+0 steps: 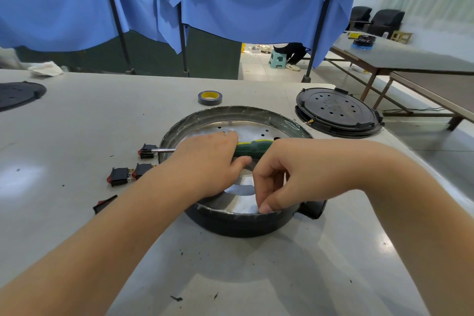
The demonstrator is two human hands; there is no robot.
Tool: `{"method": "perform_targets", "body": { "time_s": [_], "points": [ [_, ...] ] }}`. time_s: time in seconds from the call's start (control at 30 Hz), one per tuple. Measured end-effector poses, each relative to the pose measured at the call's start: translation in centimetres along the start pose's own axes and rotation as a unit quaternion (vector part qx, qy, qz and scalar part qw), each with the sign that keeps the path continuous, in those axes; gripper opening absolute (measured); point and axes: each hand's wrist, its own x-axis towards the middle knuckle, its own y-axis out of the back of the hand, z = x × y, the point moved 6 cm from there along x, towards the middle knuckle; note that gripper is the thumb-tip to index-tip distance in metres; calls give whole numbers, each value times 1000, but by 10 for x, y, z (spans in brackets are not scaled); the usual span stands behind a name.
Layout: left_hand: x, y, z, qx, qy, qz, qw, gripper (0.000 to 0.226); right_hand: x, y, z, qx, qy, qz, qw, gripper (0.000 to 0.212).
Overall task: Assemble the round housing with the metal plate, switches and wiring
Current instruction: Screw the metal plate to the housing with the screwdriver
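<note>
Plate-fixing step, I judged: left hand (213,161) gripped the screwdriver (252,147) over the metal plate (243,202), right-hand fingers (265,206) pinched sth tiny, prob. a screw, at the round housing (238,223)'s near rim; next: seat & drive it.

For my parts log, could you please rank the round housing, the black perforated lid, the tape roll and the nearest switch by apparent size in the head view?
1. round housing
2. black perforated lid, though it lies farther away
3. tape roll and nearest switch: similar, unranked

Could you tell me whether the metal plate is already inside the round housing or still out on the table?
Inside: the metal plate lies flat within the round housing, its rim all around.
</note>
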Motion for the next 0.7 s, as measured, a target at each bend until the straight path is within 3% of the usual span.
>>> {"method": "perform_targets", "body": {
  "time_s": [0.7],
  "points": [
    [0, 0, -1, -1, 5, -5, 1000, 32, -2, 2, -1, -17, -11, 15, 1000, 11]
  ]
}}
